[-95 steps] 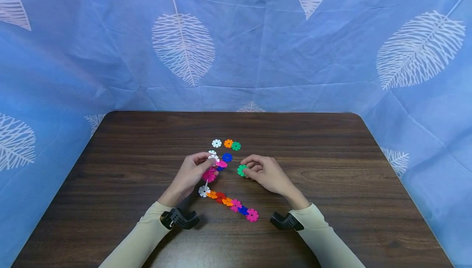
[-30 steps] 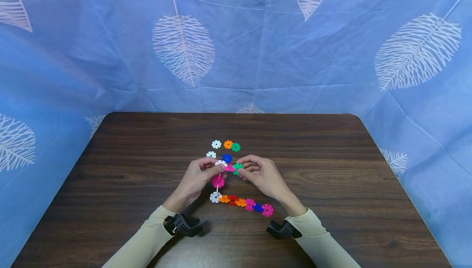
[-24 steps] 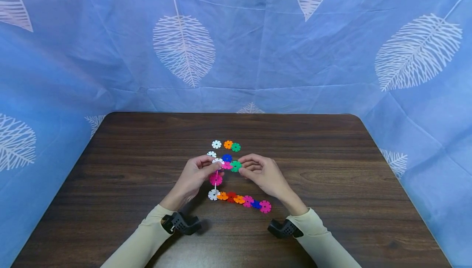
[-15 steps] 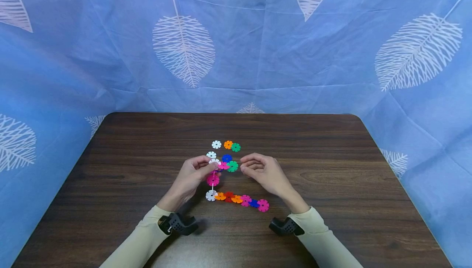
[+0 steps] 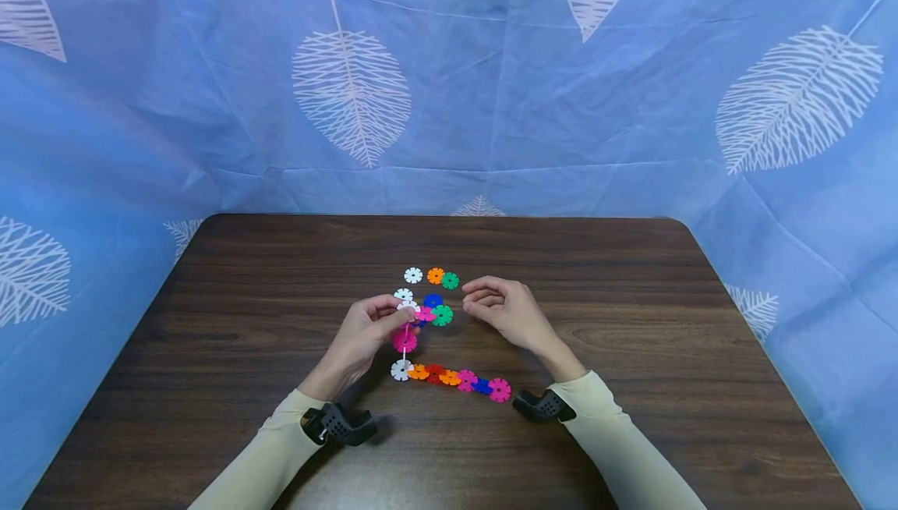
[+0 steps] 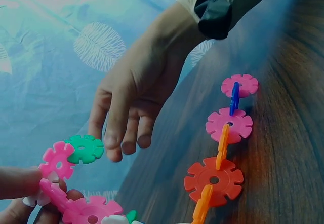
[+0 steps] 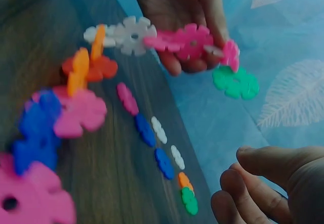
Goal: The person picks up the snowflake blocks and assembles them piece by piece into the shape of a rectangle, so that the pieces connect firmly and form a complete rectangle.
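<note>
In the head view my left hand (image 5: pixel 358 338) pinches a white slotted disc (image 5: pixel 408 306) between thumb and fingers. That disc belongs to a chain of interlocking plastic snowflake discs, whose long row (image 5: pixel 450 377) of white, orange, red, pink and blue extends to the right near the hands. From the pinched end a small pink disc (image 5: pixel 425 313) juts out, with a green disc (image 5: pixel 442 315) slotted onto its far side. My right hand (image 5: pixel 510 313) hovers right of the green disc, apart from it, fingers loosely bent and holding nothing. The left wrist view shows the green disc (image 6: pixel 85 149) joined to the pink one.
Behind the chain, loose discs lie on the dark wooden table (image 5: pixel 596 276): white (image 5: pixel 413 275), orange (image 5: pixel 436 275), green (image 5: pixel 450 281), another white one and blue (image 5: pixel 433 302). In the right wrist view a loose pink disc (image 7: pixel 127 98) also lies there. A blue leaf-print cloth (image 5: pixel 449 104) hangs behind.
My right hand brought the green disc to the pink one, where it now stays attached. The fingers then let go, and the hand drew back to the right and slightly away.
</note>
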A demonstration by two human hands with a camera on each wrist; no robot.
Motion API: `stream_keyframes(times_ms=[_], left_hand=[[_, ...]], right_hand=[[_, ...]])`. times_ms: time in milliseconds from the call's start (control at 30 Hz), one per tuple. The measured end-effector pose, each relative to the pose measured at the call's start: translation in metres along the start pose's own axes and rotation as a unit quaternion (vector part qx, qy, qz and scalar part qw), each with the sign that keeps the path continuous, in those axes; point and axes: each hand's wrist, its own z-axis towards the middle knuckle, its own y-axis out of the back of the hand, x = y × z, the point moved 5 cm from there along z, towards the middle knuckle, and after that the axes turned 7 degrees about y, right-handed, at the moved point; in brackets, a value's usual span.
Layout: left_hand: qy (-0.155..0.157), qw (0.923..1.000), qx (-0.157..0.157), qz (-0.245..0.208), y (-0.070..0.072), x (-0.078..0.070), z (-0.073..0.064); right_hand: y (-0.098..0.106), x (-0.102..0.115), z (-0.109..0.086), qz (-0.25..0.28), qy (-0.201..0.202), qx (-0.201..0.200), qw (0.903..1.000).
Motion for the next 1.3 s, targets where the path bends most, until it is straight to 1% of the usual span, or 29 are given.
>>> stream_keyframes(times_ms=[167,433,767,900,1167,1300], left_hand=[[0.000,1.0000,0.000,0.000,0.000,-0.002,-0.002],[0.003,1.0000,0.002,-0.005,-0.001,-0.002,-0.001],[-0.007,0.9998,0.014,0.007,-0.001,-0.001,-0.002],[-0.006,0.9999,0.011,0.009,0.000,0.000,-0.002],[-0.003,0.9999,0.005,0.013,0.000,0.000,-0.002],[-0.002,0.9999,0.005,0.014,0.001,0.001,-0.002]], right_hand=[[0.003,-0.005,0.013,-0.034,0.005,0.006,0.9994],[0.004,-0.018,0.035,-0.078,-0.006,0.027,0.9966],[0.001,-0.027,0.064,-0.102,-0.016,0.038,0.9940],[-0.003,-0.029,0.070,-0.121,-0.025,0.052,0.9910],[-0.008,-0.034,0.076,-0.150,-0.052,0.055,0.9857],[-0.012,-0.037,0.079,-0.175,-0.050,0.060,0.9815]])
